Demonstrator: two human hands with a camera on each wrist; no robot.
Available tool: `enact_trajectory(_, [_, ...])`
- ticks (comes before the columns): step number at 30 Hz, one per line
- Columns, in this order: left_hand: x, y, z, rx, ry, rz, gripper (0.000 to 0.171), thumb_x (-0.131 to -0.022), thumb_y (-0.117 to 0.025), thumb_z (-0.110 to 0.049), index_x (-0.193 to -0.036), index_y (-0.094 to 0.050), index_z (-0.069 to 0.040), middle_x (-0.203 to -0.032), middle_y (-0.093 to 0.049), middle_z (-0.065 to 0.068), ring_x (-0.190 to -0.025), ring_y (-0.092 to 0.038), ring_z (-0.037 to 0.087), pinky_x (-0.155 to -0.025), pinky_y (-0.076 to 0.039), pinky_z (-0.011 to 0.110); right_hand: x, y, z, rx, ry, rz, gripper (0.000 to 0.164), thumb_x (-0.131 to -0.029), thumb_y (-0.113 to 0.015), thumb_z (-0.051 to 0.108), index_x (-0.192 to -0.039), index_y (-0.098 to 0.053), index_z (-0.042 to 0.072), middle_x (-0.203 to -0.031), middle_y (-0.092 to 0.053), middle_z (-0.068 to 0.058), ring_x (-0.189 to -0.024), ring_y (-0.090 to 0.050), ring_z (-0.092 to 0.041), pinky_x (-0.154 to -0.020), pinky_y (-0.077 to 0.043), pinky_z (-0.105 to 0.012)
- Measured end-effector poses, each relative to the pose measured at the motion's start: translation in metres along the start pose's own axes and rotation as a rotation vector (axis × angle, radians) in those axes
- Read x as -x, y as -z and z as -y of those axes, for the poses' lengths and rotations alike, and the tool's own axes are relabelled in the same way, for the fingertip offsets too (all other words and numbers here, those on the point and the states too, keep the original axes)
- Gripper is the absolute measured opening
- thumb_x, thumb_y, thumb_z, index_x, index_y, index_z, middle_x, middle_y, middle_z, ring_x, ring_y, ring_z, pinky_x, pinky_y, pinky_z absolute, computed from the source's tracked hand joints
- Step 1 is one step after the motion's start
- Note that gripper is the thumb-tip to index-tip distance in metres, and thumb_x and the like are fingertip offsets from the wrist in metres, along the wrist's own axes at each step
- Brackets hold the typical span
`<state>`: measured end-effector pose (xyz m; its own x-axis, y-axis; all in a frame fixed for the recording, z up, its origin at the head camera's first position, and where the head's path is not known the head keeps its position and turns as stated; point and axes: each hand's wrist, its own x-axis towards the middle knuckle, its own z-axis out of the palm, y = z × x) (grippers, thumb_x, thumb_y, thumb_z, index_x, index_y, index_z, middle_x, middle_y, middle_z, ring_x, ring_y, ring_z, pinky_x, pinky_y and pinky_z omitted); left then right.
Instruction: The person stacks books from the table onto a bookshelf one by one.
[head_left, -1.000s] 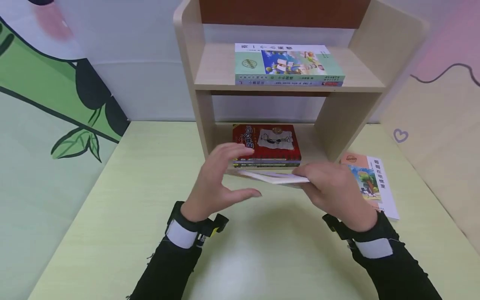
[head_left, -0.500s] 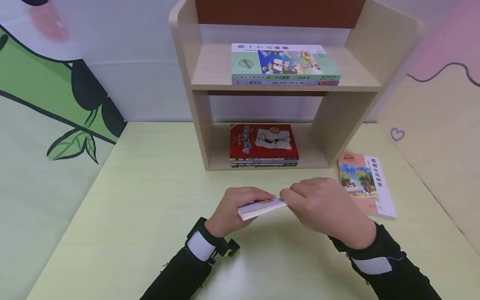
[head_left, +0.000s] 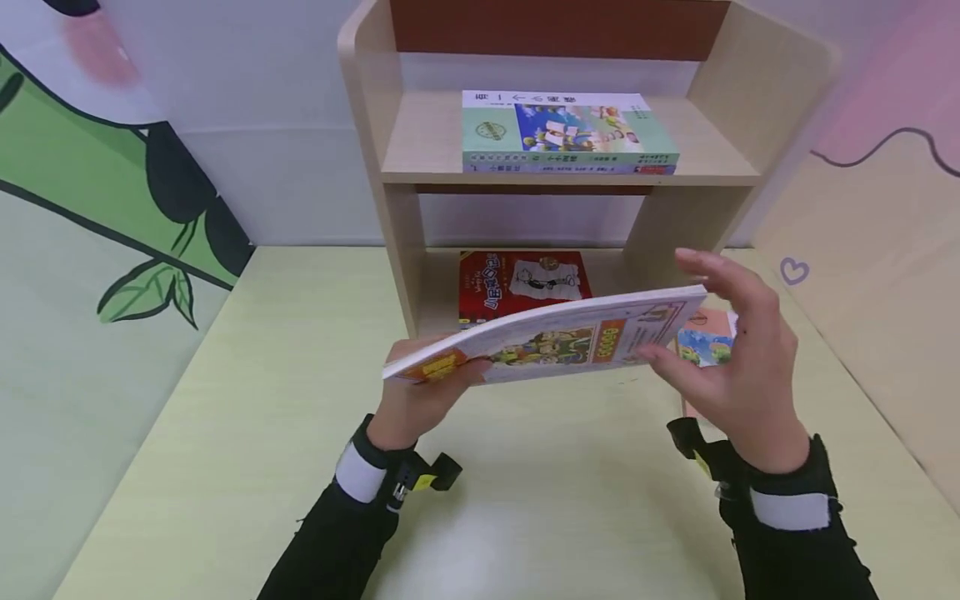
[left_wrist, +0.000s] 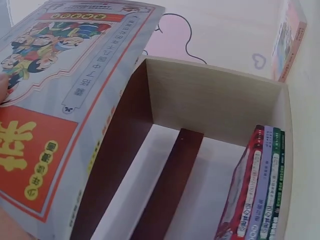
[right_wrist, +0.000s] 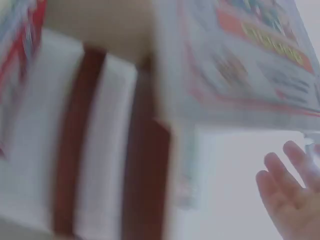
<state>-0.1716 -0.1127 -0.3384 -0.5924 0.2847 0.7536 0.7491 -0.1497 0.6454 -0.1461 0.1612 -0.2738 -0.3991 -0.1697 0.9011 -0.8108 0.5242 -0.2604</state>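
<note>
My left hand [head_left: 420, 396] grips a thin paperback comic book [head_left: 555, 340] by its left end, thumb on the printed face turned toward me. The comic tilts in front of the lower shelf. Its pale cover with a red block and cartoon figures fills the left of the left wrist view. Beside the comic's right end is my right hand [head_left: 750, 367], fingers spread and raised, thumb by the lower corner. In the right wrist view its straight fingers show apart from the comic [right_wrist: 240, 70], and the picture is blurred.
A two-tier wooden bookshelf [head_left: 731, 50] stands against the wall. Green and purple books [head_left: 570, 133] lie on its upper tier. A red-topped stack [head_left: 517, 279] on the lower tier is partly hidden by the comic. A pink-covered book [head_left: 705, 337] lies on the table [head_left: 525, 500] at right.
The comic went from low between both hands to a raised, wider tilt with its face showing. My left hand kept its grip; my right hand released it and moved right, fingers spreading.
</note>
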Motion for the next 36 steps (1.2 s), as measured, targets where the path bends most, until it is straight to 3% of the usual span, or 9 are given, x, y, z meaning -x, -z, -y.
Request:
enact_trajectory(2, [0.002, 0.001, 0.0, 0.097, 0.066, -0.004, 0.033, -0.083, -0.066, -0.021, -0.116, -0.063, -0.023, -0.111, -0.065, -0.002, -0.095, -0.064, 0.022, -0.075, -0.052, 0.042, 0.01, -0.004, -0.007, -0.151, -0.101, 0.083, 0.083, -0.078, -0.067, 0.048, -0.128, -0.033, -0.009, -0.126, -0.052, -0.016, -0.114, -0.051, -0.02, -0.088, -0.042, -0.021])
enact_trajectory(5, [0.007, 0.0, 0.002, 0.159, 0.1, 0.026, 0.037, -0.084, -0.066, -0.018, -0.119, -0.06, -0.026, -0.114, -0.063, -0.005, -0.098, -0.062, 0.021, -0.077, -0.051, 0.043, 0.028, -0.018, -0.015, -0.396, -0.203, 0.174, 0.085, -0.078, -0.071, 0.032, -0.136, -0.022, -0.007, -0.131, -0.048, -0.017, -0.113, -0.051, -0.022, -0.085, -0.045, -0.021])
enact_trajectory(9, [0.015, -0.003, 0.007, 0.183, 0.132, 0.064, 0.04, -0.084, -0.066, -0.012, -0.121, -0.058, -0.026, -0.116, -0.061, -0.004, -0.099, -0.062, 0.022, -0.077, -0.051, 0.044, 0.051, -0.035, -0.02, -0.628, -0.295, 0.12, 0.068, -0.08, -0.07, 0.006, -0.132, -0.028, -0.008, -0.122, -0.055, -0.014, -0.105, -0.057, -0.021, -0.081, -0.05, -0.025])
enact_trajectory(12, [0.019, -0.003, 0.011, 0.177, 0.16, 0.064, 0.042, -0.084, -0.066, -0.01, -0.122, -0.057, -0.025, -0.117, -0.061, -0.004, -0.098, -0.062, 0.024, -0.077, -0.051, 0.044, 0.062, -0.043, -0.021, -0.651, -0.315, 0.052, 0.049, -0.081, -0.067, -0.002, -0.118, -0.037, -0.013, -0.113, -0.06, -0.008, -0.099, -0.061, -0.019, -0.078, -0.052, -0.027])
enact_trajectory(18, [0.008, 0.0, 0.019, 0.112, 0.186, 0.021, 0.048, -0.082, -0.068, -0.018, -0.125, -0.048, -0.007, -0.119, -0.06, 0.003, -0.101, -0.061, 0.029, -0.08, -0.051, 0.044, 0.057, -0.048, -0.024, -0.486, -0.293, -0.002, 0.037, -0.08, -0.067, 0.0, -0.104, -0.044, -0.016, -0.107, -0.064, -0.002, -0.093, -0.064, -0.015, -0.074, -0.052, -0.024])
enact_trajectory(22, [-0.025, 0.006, 0.016, 0.076, 0.067, 0.02, 0.047, -0.081, -0.07, -0.012, -0.121, -0.047, 0.001, -0.118, -0.06, 0.011, -0.1, -0.061, 0.032, -0.079, -0.051, 0.044, 0.026, -0.048, -0.031, -0.444, -0.221, -0.067, 0.039, -0.082, -0.069, 0.008, -0.101, -0.046, -0.016, -0.101, -0.066, -0.003, -0.088, -0.066, -0.015, -0.07, -0.053, -0.023])
enact_trajectory(25, [-0.058, 0.013, 0.008, -0.042, 0.009, -0.026, 0.044, -0.078, -0.07, -0.003, -0.117, -0.05, 0.003, -0.113, -0.062, 0.017, -0.097, -0.063, 0.029, -0.078, -0.052, 0.041, -0.009, -0.048, -0.036, -0.449, -0.163, -0.133, 0.04, -0.081, -0.07, 0.011, -0.101, -0.048, -0.015, -0.096, -0.067, -0.009, -0.083, -0.066, -0.018, -0.067, -0.053, -0.024])
enact_trajectory(30, [-0.114, 0.021, -0.011, -0.215, 0.148, -0.176, 0.041, -0.079, -0.072, -0.009, -0.115, -0.054, -0.003, -0.108, -0.066, 0.007, -0.09, -0.066, 0.019, -0.075, -0.053, 0.032, -0.069, -0.041, -0.044, -0.378, -0.186, -0.148, 0.029, -0.081, -0.069, 0.008, -0.105, -0.055, 0.0, -0.096, -0.066, -0.01, -0.081, -0.065, -0.02, -0.066, -0.052, -0.025])
enact_trajectory(36, [-0.177, 0.03, -0.026, -0.359, 0.251, -0.293, 0.051, -0.077, -0.074, -0.028, -0.117, -0.051, -0.008, -0.107, -0.064, 0.0, -0.09, -0.063, 0.011, -0.077, -0.051, 0.025, -0.127, -0.036, -0.045, -0.306, -0.473, -0.11, 0.033, -0.086, -0.065, 0.018, -0.114, -0.051, 0.01, -0.105, -0.064, -0.006, -0.089, -0.064, -0.016, -0.073, -0.051, -0.023])
